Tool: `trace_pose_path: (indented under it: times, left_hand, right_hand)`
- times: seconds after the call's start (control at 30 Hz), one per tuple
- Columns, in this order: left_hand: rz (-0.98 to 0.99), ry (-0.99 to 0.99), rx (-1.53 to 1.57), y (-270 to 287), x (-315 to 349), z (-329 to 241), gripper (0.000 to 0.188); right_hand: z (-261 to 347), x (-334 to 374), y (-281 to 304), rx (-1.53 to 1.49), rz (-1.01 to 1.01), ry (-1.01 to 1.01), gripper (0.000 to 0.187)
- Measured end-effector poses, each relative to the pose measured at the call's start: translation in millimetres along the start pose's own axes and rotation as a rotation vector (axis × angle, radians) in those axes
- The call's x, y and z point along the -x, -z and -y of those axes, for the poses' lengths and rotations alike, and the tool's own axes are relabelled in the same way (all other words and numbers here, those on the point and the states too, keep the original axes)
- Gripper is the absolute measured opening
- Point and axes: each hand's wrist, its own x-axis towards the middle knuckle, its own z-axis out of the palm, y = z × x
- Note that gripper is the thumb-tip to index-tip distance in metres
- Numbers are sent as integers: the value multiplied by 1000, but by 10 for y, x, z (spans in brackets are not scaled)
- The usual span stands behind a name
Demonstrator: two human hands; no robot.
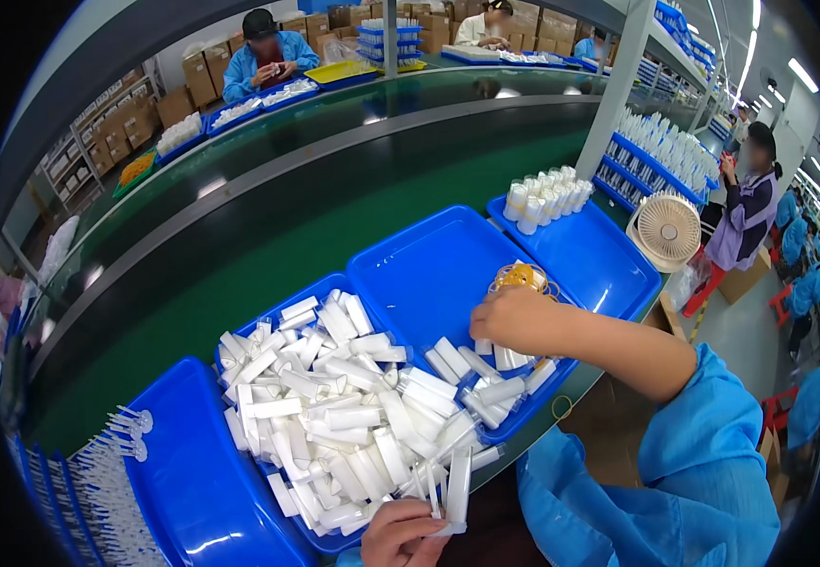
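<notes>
My left hand (404, 534), at the lower edge, is closed on an upright white plastic piece (458, 489) in what looks like a clear sleeve, with thin white sticks beside it. Just left of it is a blue tray heaped with similar white pieces (334, 416). My right hand (512, 317) reaches over the middle blue tray (419, 260), next to a bunch of yellow rubber bands (523, 275). Its fingers curl down by several white pieces (486, 364); what they grip, if anything, is hidden.
At left lies another blue tray (188, 463) beside racks of clear plungers (98, 482). A blue tray at right bears white capped tubes (547, 198), near a beige fan (665, 231). Behind runs a green conveyor belt (268, 246). Co-workers (268, 61) sit across it.
</notes>
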Motion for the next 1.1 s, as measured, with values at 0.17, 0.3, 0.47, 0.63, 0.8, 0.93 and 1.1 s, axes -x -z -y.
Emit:
trace_pose_path:
  times: [0.17,0.3,0.47,0.63,0.8,0.93,1.1]
  left_hand:
    - [-49,-37,-127,-72,-102,-16,11]
    - [-22,-5,-162,-69,-128,-36,10]
    - [8,1,-99,-112,-186,10,12]
    - [14,-17,-121,-173,-207,37,14]
    - [33,10,-159,-201,-239,29,14]
    - [28,20,-157,-218,-249,38,13]
    - [73,62,-167,-193,-247,49,12]
  right_hand:
    - [-75,-141,-175,2,-134,-90,16]
    - [218,-92,80,-344,-501,-137,22]
    - [667,209,242,-1185,-461,-83,30]
    - [846,294,234,-2149,-242,-278,39]
    - [850,286,115,-2396,-215,-260,33]
    - [864,278,135,-2298,-183,-265,18]
    - [805,390,315,-1281,-180,-146,15]
